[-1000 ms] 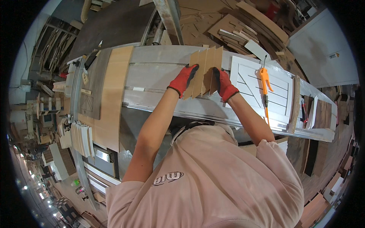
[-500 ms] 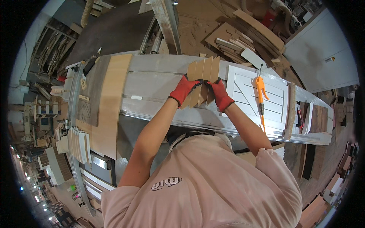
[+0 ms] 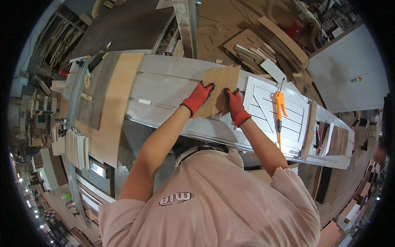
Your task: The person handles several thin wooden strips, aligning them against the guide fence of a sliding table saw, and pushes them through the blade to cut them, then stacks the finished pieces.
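Panel (image 3: pixel 220 90) edges under gloved hands (image 3: pixel 198 97)

The left glove (image 3: pixel 198 97) and right glove (image 3: pixel 236 108) cover parts of the brown strips (image 3: pixel 220 89), so the strips' near ends are only partly seen. The person's shirt (image 3: pixel 214 206) hides the bench's (image 3: pixel 164 86) front below its edge. The tool's (image 3: pixel 280 105) thin tip is too small to tell. Stacks at the picture's left rim (image 3: pixel 37 123) are bent and blurred. The white door (image 3: pixel 349 70) is cut off by the dark rim.
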Tool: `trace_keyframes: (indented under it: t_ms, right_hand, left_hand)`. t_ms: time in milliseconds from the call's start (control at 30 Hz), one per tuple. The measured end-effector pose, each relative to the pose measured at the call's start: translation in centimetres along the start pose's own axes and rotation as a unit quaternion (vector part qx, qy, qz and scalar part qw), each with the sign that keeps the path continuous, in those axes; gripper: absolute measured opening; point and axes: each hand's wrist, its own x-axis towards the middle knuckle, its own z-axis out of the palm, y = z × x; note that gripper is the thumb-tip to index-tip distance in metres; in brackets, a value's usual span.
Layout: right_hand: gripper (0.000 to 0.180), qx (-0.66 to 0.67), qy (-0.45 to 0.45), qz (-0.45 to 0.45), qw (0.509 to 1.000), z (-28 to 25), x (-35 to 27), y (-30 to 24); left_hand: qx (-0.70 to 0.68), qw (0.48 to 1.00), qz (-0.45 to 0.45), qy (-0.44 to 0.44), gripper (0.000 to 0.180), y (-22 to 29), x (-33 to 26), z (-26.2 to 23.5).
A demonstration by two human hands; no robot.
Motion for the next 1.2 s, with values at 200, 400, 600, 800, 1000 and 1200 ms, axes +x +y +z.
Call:
trace_keyframes:
  t_ms: [200,400,600,800,1000,1200]
  right_hand:
    - [0.026,0.051,-0.019,0.034,0.998,-0.4,0.0,-0.2]
    - [0.028,0.065,-0.048,0.024,0.996,-1.0,0.0,0.1]
    - [0.026,0.046,-0.03,0.063,0.997,-1.3,0.2,-0.3]
    - [0.04,-0.021,-0.04,0.086,0.995,-1.8,0.2,-1.3]
    - [0.036,-0.013,-0.014,0.072,0.997,-0.4,-1.1,-1.9]
    - [0.041,-0.062,0.015,0.091,0.994,-2.3,-0.2,-0.8]
  left_hand:
    - [-0.064,0.997,-0.032,-0.01,0.046,1.1,-1.0,-0.4]
    - [-0.158,0.986,-0.005,-0.055,0.045,0.1,-0.8,-0.6]
    - [-0.207,0.978,-0.032,0.013,0.046,0.9,-1.4,-0.2]
    - [-0.411,0.903,-0.016,-0.126,0.06,-0.2,-4.8,-4.9]
    - [-0.412,0.909,-0.008,-0.06,0.076,-6.1,-9.4,-7.8]
    - [-0.437,0.895,0.014,-0.086,0.078,-9.2,-11.2,-10.8]
